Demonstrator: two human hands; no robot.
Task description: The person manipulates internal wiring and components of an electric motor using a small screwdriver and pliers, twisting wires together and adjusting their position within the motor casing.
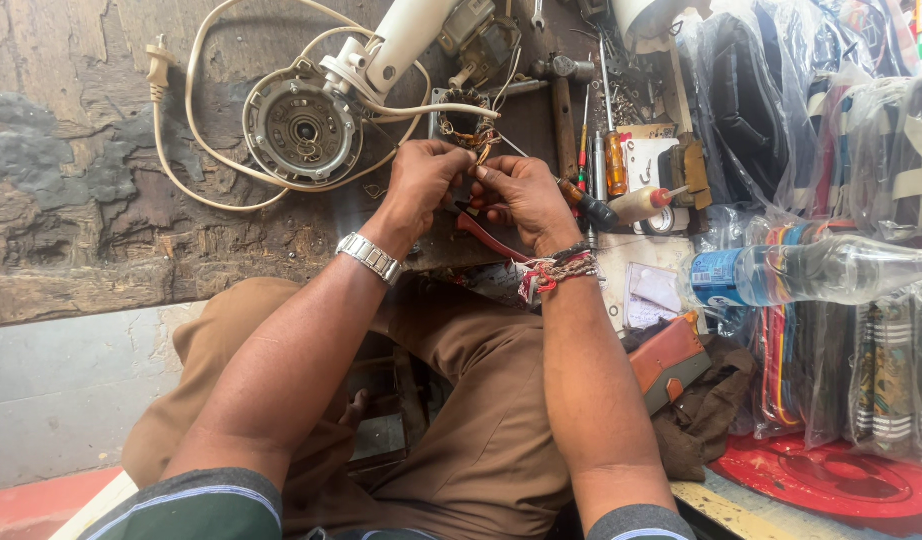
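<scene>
Worn, scarred wooden workbench (101, 200) fills the upper view, grey concrete floor strip below left, person seated with brown trousers (481, 420) under the arms. Left hand (421, 185), metal watch (371, 258) on the wrist, and right hand (521, 195), red-and-white thread bands (556, 270) on the wrist, meet at the bench centre over a motor stator (466, 125) with copper windings. Both sets of fingers are curled and pinched together at the stator's near edge, thumbs and forefingers closed on what looks like thin wire ends; the wire itself is too small to tell for sure. Stator sits on the bench just beyond the fingertips, touching them. Red-handled pliers (486, 232) lie under the hands, partly hidden, not clearly gripped. Left of the stator, a round metal motor housing (303, 128) lies face up, attached to a white fan neck (401, 40), with a white power cord (196, 120) looped around it and ending in a plug at far left. Right of the hands: screwdrivers (613, 160) and other small tools in a cluttered row. Further right, a clear plastic water bottle (811, 270) lies on its side over goods wrapped in clear plastic bags (781, 90). An orange-brown case (669, 362) sits by the right forearm, a red round lid (831, 480) at bottom right.
</scene>
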